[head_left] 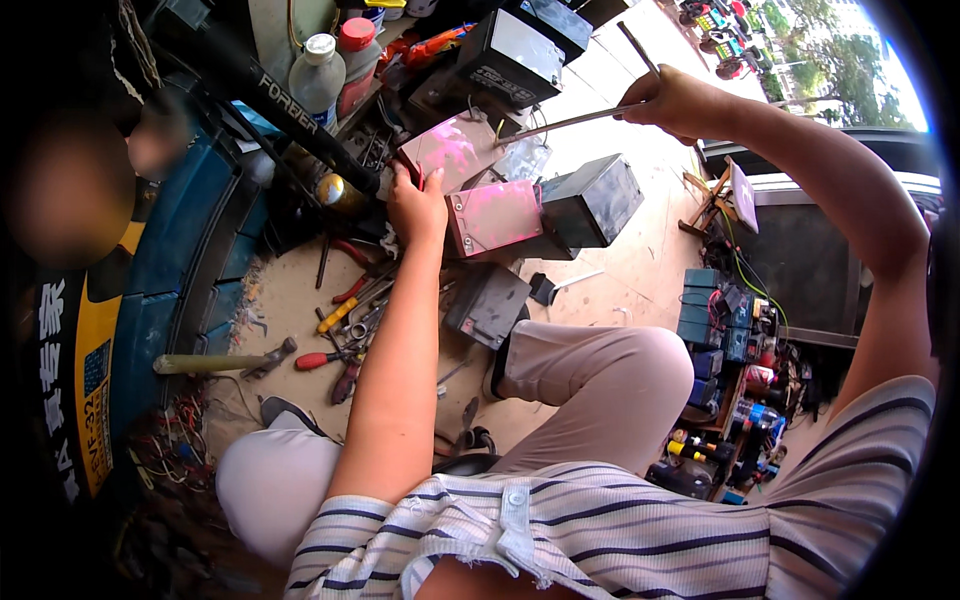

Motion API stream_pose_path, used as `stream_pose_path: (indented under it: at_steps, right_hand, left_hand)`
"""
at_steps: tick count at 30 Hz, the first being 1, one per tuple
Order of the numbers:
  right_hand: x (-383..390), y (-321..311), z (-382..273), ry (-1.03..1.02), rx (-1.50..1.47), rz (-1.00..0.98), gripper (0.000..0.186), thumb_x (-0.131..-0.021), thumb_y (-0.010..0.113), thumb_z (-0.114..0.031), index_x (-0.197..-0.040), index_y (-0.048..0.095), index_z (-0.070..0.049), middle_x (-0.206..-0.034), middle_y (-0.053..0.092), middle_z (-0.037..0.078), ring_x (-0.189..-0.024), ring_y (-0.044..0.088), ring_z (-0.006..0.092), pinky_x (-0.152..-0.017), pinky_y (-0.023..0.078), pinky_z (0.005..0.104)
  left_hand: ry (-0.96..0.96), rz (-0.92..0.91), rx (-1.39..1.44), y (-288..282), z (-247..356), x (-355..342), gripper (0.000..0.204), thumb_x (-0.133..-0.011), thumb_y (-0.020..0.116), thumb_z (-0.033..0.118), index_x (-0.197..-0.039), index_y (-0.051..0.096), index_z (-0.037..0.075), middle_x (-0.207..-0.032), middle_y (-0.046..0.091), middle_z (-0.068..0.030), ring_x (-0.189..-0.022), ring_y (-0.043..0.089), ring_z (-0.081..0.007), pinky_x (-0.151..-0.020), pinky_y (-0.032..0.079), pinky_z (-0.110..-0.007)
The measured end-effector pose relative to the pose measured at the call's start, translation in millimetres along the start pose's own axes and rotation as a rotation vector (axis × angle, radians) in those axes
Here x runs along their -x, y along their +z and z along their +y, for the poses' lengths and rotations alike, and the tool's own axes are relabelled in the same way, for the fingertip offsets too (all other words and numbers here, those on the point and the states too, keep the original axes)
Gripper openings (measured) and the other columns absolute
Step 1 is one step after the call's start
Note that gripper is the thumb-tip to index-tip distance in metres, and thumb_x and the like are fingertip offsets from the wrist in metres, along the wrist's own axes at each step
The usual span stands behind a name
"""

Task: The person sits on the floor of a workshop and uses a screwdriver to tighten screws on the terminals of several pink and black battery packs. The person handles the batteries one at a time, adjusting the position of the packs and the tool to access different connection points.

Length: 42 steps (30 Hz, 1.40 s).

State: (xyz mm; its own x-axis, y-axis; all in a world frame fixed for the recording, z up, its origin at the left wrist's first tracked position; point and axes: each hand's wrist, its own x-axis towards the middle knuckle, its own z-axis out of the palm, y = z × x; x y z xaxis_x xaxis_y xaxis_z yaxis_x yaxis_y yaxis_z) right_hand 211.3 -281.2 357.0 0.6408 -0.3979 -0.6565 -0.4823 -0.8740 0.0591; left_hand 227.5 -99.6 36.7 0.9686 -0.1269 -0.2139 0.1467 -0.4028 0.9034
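Observation:
My left hand (418,207) is closed at the near left edge of a grey battery with pink smears (448,150). A bit of something thin and red shows at its fingertips; what the fingers hold is mostly hidden. Raised at the upper right, my right hand (672,105) grips a long thin metal rod (575,123), whose far end reaches the right corner of that battery. A second thin dark length (638,46) sticks up from the same fist; I cannot tell whether it is joined to the rod. A second pink-smeared battery (495,217) stands just nearer.
A black battery (597,200) stands to the right, a grey one (488,305) near my foot. Pliers (350,270), wrenches, a red-handled screwdriver (315,360) and a hammer (230,364) lie on the floor at left. Bottles (318,75) stand behind. A small stool (735,195) is at right.

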Motion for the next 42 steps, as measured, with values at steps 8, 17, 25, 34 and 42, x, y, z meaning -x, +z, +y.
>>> stream_pose_path:
  at_steps: [8, 17, 25, 34, 42]
  right_hand:
    - [-15.7, -20.6, -44.8, -0.729, 0.985, 0.151, 0.010, -0.072, 0.060, -0.008, -0.082, 0.062, -0.007, -0.061, 0.060, 0.011, -0.061, 0.060, 0.0291, -0.056, 0.044, 0.0385]
    - [17.4, 8.7, -35.5, -0.810, 1.385, 0.505, 0.018, -0.070, 0.064, -0.019, -0.085, 0.059, -0.011, -0.080, 0.056, -0.004, -0.090, 0.050, 0.0118, -0.082, 0.039, 0.0249]
    - [41.9, 25.6, -14.9, -0.759, 0.855, 0.720, 0.025, -0.071, 0.061, -0.005, -0.095, 0.059, -0.008, -0.094, 0.053, 0.005, -0.091, 0.053, 0.0198, -0.071, 0.050, 0.0305]
    - [34.2, 4.7, -10.2, -0.055, -0.540, 0.469, 0.057, -0.082, 0.057, -0.007, -0.134, 0.036, 0.000, -0.095, 0.064, 0.010, -0.060, 0.056, 0.0110, -0.050, 0.043, 0.0212]
    - [72.9, 38.0, -22.1, -0.663, -0.052, 0.311, 0.056, -0.072, 0.041, 0.013, -0.118, 0.057, -0.013, -0.112, 0.062, 0.010, -0.103, 0.059, 0.0229, -0.086, 0.045, 0.0342]
  left_hand:
    - [-0.072, -0.039, 0.102, -2.5, 1.4, -5.8, 0.059, -0.075, 0.069, 0.027, -0.121, 0.049, -0.002, -0.108, 0.060, -0.0214, -0.101, 0.057, -0.0342, -0.085, 0.045, -0.039]
    - [-0.328, -0.391, 0.861, 13.9, 94.7, 41.9, 0.037, -0.086, 0.055, 0.038, -0.081, 0.051, 0.001, -0.073, 0.060, -0.0113, -0.050, 0.048, -0.0170, -0.048, 0.039, -0.029]
    - [-0.847, -0.806, 1.543, 25.7, 166.9, 29.1, 0.025, -0.092, 0.053, 0.030, -0.085, 0.056, 0.006, -0.078, 0.064, -0.0017, -0.039, 0.026, -0.0047, -0.038, 0.018, -0.020]
    - [-0.912, -0.823, 1.396, 35.9, 166.1, 26.8, 0.013, -0.090, 0.057, 0.026, -0.091, 0.054, 0.013, -0.078, 0.062, -0.0021, -0.041, 0.027, -0.0060, -0.040, 0.018, -0.022]
    - [-0.968, -1.019, 1.448, 24.3, 158.5, 23.1, 0.015, -0.088, 0.060, 0.021, -0.085, 0.057, 0.006, -0.075, 0.059, -0.0033, -0.043, 0.028, -0.0054, -0.040, 0.019, -0.018]
